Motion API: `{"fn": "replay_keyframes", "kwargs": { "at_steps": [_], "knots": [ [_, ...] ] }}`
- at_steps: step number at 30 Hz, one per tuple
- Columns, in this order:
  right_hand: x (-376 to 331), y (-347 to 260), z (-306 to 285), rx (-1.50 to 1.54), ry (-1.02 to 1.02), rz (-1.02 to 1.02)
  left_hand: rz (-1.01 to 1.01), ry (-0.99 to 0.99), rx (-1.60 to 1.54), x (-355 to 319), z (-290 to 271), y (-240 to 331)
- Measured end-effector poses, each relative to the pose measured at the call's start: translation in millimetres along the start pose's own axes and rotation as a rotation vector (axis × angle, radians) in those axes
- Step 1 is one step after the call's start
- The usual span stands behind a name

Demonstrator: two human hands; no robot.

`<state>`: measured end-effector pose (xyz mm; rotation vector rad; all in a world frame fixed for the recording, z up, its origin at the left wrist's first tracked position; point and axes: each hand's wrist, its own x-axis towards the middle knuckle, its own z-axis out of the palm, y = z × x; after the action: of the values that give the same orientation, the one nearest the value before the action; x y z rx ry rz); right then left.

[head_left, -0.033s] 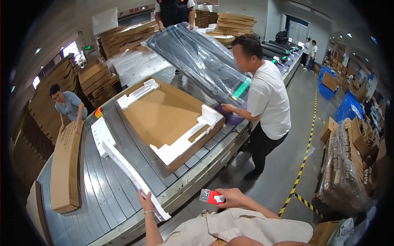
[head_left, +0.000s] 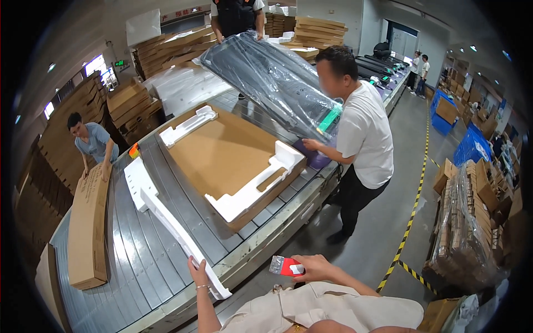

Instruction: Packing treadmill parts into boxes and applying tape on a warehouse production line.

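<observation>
My left hand [head_left: 199,272] grips the near end of a long white foam packing piece [head_left: 172,226], which lies slantwise over the metal slatted conveyor [head_left: 130,244]. In my right hand [head_left: 316,267], in front of my body, is a small red object [head_left: 291,267] with a white patch and a clear shiny end; its kind is not plain. Beyond my hands an open cardboard box [head_left: 222,145] rests on the conveyor, with white foam inserts [head_left: 247,194] at its two ends. Two people hold a dark, plastic-wrapped flat machine [head_left: 272,83] tilted over the far side of that box.
On the left a person in blue [head_left: 97,139] handles a long closed carton [head_left: 89,233]. A person in white [head_left: 363,127] stands at the conveyor's right edge. An orange-yellow object [head_left: 134,150] lies by the foam. Plastic-wrapped cartons [head_left: 463,222] stand beyond striped floor tape [head_left: 413,222].
The wrapped machine has shifted slightly to the right in the two people's hands. My hands keep the same hold.
</observation>
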<state>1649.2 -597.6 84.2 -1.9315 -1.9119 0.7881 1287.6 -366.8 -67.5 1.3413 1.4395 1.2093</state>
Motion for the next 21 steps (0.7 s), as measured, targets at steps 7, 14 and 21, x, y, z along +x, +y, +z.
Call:
{"fn": "replay_keyframes", "kwargs": {
  "at_steps": [7,14,21],
  "knots": [
    [25.2,-89.4,41.1,0.04,-0.125,-0.014,-0.054,0.005,0.003,12.2,-85.8,-21.6],
    [40.8,-147.5,77.2,0.067,-0.107,-0.101,-0.034,0.036,-0.032,35.3,-141.4,-36.3],
    [59.0,-190.3,84.2,-0.081,-0.274,-0.18,-0.138,0.022,-0.189,24.3,-158.1,-58.1]
  ]
}}
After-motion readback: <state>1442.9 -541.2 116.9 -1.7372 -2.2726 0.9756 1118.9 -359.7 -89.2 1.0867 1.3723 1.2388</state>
